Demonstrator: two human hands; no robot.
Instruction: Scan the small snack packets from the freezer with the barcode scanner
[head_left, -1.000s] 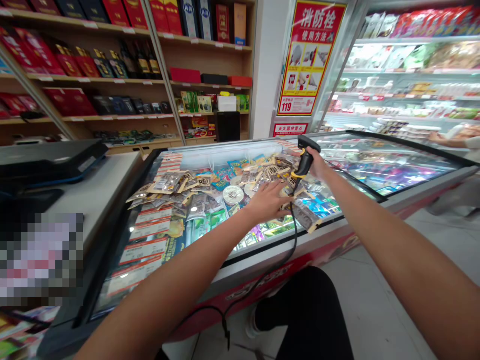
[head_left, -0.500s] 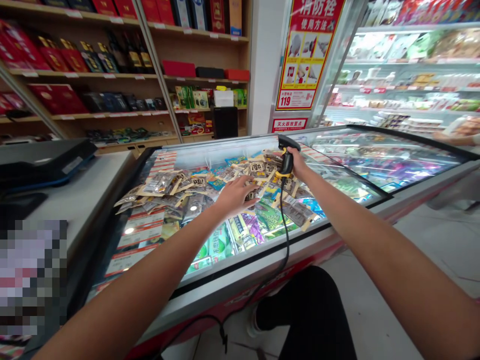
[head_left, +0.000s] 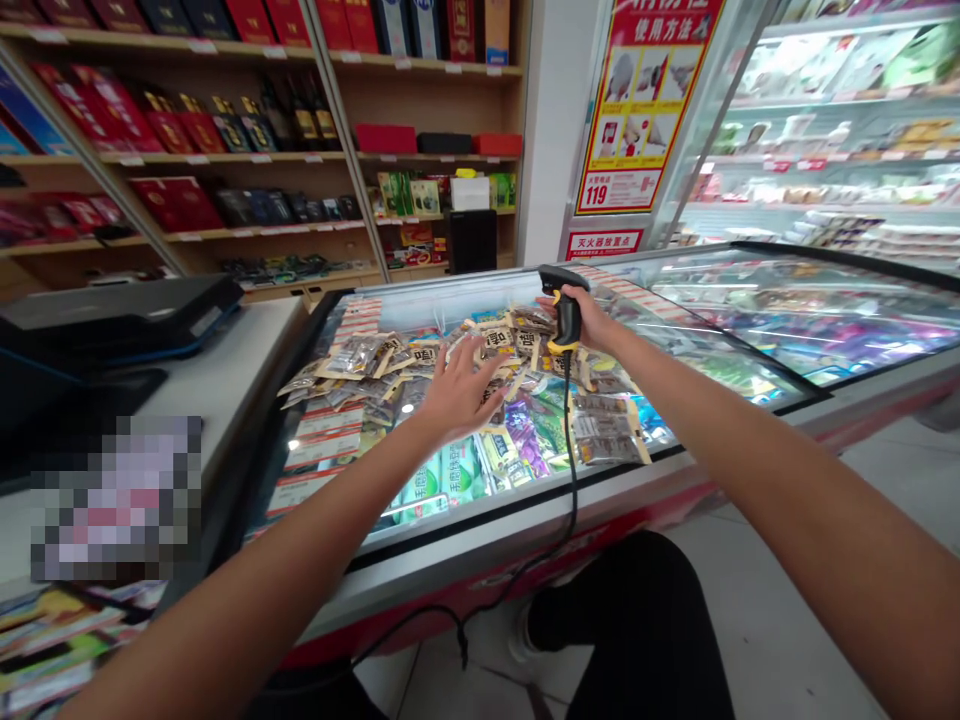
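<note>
In the head view, a black and yellow scanner [head_left: 568, 318] is grasped in the right hand [head_left: 592, 318], with the fingers wrapped around its handle. The scanner is held upright above the far part of a glass-topped freezer [head_left: 536, 507], and its head is turned toward the left of the view. A black cord [head_left: 574, 470] is led from the base of the handle, over the front edge of the freezer and down toward the floor [head_left: 757, 600].

The left hand [head_left: 456, 392] is released, with its fingers spread over the brown and cream packets [head_left: 499, 337]; whether any of them is touched cannot be told. These packets are heaped on the glass, around the far side of the left hand and below the scanner. Another pile [head_left: 360, 357] is gathered to the left, partly over a strip of price labels [head_left: 324, 440]. A few brown packs [head_left: 609, 430] are laid to the right of the cord, by the front edge. Green bags [head_left: 442, 475] are seen through the glass.

At the left, a black device [head_left: 150, 310] is set on a bench [head_left: 262, 345]. Behind, boxes [head_left: 386, 138] are lined up on wooden shelves [head_left: 435, 85], and a red and yellow poster [head_left: 637, 110] is fixed beside them.
</note>
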